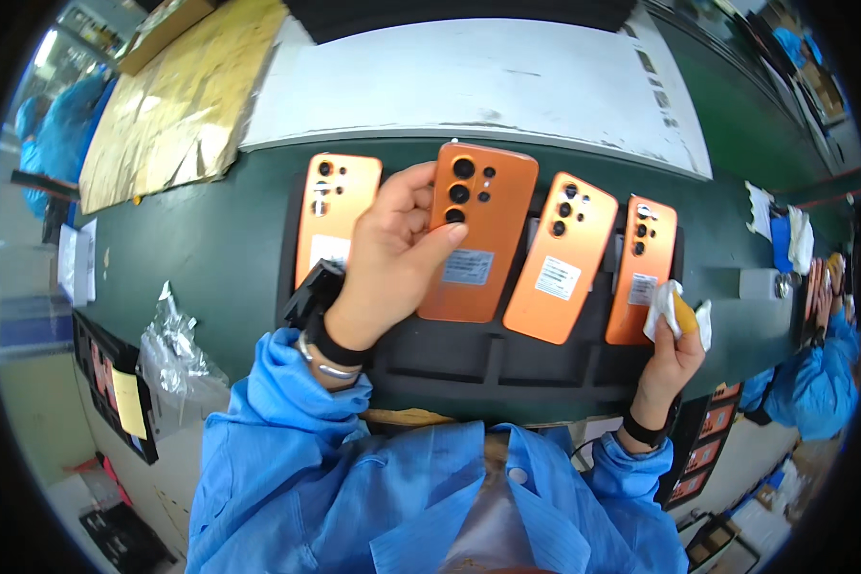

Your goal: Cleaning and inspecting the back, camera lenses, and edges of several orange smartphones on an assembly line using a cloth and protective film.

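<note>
My left hand (392, 244) is closed round the left edge of an orange smartphone (493, 225). Its back, with dark camera lenses and a white label, faces up, and my thumb lies across it near the lowest lens. Pinched in my right hand (668, 368) is a white cloth (662, 301), with something yellow (684, 313) at the fingertips. The cloth is beside the lower end of the rightmost phone (646, 258). Two more orange phones, one left (347, 206) and one right (574, 249) of the held one, also lie back up over the black tray (430, 354).
A white board (469, 81) spans the back of the green table (201, 234). Clear plastic wrap (177, 354) lies at the left edge, below a brown sheet (182, 96). A small clear container (761, 283) stands at right. Co-workers in blue (808, 373) are at both sides.
</note>
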### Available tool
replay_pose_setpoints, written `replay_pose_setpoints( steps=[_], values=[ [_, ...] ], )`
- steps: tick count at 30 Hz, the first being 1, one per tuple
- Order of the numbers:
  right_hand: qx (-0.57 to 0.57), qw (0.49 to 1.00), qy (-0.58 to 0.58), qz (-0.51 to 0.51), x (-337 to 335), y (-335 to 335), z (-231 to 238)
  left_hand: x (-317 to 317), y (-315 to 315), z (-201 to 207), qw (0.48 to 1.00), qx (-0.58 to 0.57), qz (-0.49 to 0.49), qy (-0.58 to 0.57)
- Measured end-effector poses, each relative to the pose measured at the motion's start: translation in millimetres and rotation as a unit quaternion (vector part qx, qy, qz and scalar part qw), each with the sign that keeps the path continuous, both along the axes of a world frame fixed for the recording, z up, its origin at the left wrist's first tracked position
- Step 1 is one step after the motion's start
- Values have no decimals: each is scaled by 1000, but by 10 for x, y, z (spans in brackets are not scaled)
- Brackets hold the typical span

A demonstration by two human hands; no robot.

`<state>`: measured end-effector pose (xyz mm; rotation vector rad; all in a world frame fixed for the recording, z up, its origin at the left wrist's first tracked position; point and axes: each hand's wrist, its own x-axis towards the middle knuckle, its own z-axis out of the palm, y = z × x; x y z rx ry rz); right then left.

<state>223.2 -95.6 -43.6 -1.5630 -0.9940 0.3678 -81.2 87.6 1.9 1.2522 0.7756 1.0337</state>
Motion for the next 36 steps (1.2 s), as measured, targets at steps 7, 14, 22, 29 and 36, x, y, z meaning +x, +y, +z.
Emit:
replay_pose_setpoints(
  steps=[7,14,22,29,36],
  values=[
    [-28,1000,4,-14,128,-76,-46,-107,-12,33,870,313,158,347],
    [-27,999,-37,-26,133,-45,-69,-845,198,217,804,255,208,494],
    [-31,999,-35,-23,186,-44,-85,-1019,597,-61,958,84,82,261],
    [-41,997,-43,-44,192,-70,-73,-1038,563,-120,991,86,94,44],
    [-47,997,-45,-50,164,-77,-47,-1051,513,-48,992,19,19,-125]
  ],
)
